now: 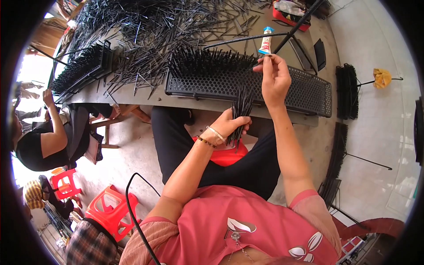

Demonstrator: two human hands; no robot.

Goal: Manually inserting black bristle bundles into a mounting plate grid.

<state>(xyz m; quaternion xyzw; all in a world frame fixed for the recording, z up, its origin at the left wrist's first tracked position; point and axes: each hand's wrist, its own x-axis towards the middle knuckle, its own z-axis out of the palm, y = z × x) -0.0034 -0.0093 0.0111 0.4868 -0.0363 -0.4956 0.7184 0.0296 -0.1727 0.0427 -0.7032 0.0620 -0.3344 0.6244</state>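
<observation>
While the table (128,98) spreads beneath everything, a heap of loose black strips (128,26) covers much of it, beyond and to the left of the long black perforated panel (304,90). Left of that panel stands a second bristled panel (81,66), with a co-worker's hand (47,98) beside it. Black bristles (207,64) stand densely on the perforated panel's left part; its right part shows bare holes. At its near edge, the left hand (229,126) wraps its fingers around a bundle of black strips (242,106), thumb laid across. Over the panel, the right hand (277,81) has thumb and forefinger brought together; I cannot tell whether they pinch a strip. Just beyond the panel lies a small white-and-blue packet (266,42).
</observation>
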